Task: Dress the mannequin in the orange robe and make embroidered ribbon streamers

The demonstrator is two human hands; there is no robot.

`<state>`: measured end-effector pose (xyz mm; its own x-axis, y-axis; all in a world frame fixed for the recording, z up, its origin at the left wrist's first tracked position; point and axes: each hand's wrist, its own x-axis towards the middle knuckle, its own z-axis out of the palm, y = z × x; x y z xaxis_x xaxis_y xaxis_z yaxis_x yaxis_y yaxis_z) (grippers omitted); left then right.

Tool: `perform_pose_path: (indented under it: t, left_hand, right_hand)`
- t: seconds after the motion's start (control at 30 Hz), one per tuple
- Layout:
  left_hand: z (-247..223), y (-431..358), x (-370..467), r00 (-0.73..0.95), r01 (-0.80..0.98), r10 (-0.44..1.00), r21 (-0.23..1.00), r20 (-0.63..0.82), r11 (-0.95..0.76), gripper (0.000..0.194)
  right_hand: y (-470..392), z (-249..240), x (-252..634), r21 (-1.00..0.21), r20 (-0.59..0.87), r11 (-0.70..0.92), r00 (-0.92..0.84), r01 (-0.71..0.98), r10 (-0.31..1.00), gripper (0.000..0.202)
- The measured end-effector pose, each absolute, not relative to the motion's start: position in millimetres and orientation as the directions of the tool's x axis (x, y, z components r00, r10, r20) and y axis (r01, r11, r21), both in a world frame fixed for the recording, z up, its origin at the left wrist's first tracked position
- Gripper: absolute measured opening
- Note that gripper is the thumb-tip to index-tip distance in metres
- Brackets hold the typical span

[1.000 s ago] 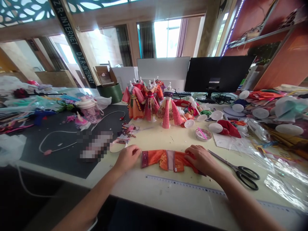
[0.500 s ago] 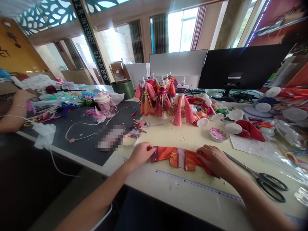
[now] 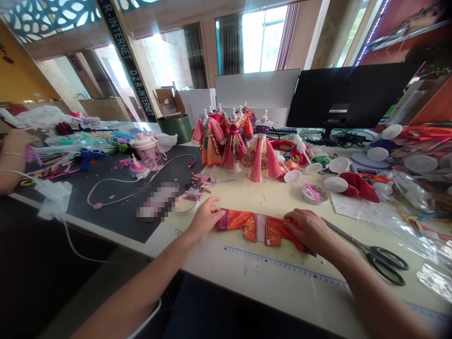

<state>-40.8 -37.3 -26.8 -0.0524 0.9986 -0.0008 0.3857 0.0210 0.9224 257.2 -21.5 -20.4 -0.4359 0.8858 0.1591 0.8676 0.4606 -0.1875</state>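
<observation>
A small orange doll jacket lies spread on the pale table top, with a light front panel and a dark purple cuff at its left end. My left hand is beside that cuff, thumb touching or very close to it, the index finger raised and apart. Over the other sleeve, my right hand has its fingers curled on the orange cloth and hides part of it. A measuring tape runs along the table in front of the jacket. Black-handled scissors lie right of my right hand.
Several dressed doll stands stand behind the jacket. Farther back is a black monitor. A round dish holds a pink item. At left are a pink cup, a dark mat and another person's arm.
My left hand's fingers have parted from their pinch at the cuff, the index finger lifting. My right hand stays on the other sleeve. The whole view has shifted slightly.
</observation>
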Motion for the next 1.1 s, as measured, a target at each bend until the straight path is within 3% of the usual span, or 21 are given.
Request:
perform_pose_path:
  t: [0.1, 0.57, 0.73, 0.83, 0.9, 1.1]
  left_hand:
    - [-29.0, -33.7, -39.4, -0.035, 0.355, 0.999, 0.934, -0.036, 0.046, 0.052]
    - [-33.5, -28.2, -37.4, 0.003, 0.555, 0.997, 0.829, 0.081, -0.069, 0.041]
    - [-27.8, -32.6, -35.2, -0.046, 0.715, 0.978, 0.69, 0.204, -0.11, 0.039]
    - [-21.8, -34.5, -19.8, 0.054, 0.868, 0.944, 0.453, 0.325, -0.205, 0.022]
    - [-18.8, -31.6, -3.3, 0.172, 0.893, 0.94, 0.356, 0.294, -0.274, 0.015]
    - [-20.3, -9.9, 39.9, 0.289, 0.886, 0.942, 0.326, 0.17, -0.331, 0.027]
  right_hand:
    - [-21.3, -21.1, 257.4, -0.192, 0.151, 0.453, -0.43, 0.87, 0.89, 0.028]
    - [-22.5, -23.1, 255.1, -0.223, 0.162, 0.47, -0.443, 0.854, 0.882, 0.028]
    - [-23.2, -23.7, 246.7, -0.236, 0.248, 0.509, -0.456, 0.827, 0.855, 0.026]
    - [-24.2, -22.7, 237.7, -0.249, 0.306, 0.534, -0.457, 0.808, 0.835, 0.023]
    - [-25.3, -22.2, 231.2, -0.245, 0.309, 0.54, -0.463, 0.805, 0.831, 0.023]
    - [-28.2, -25.4, 219.7, -0.148, 0.22, 0.534, -0.499, 0.832, 0.838, 0.023]
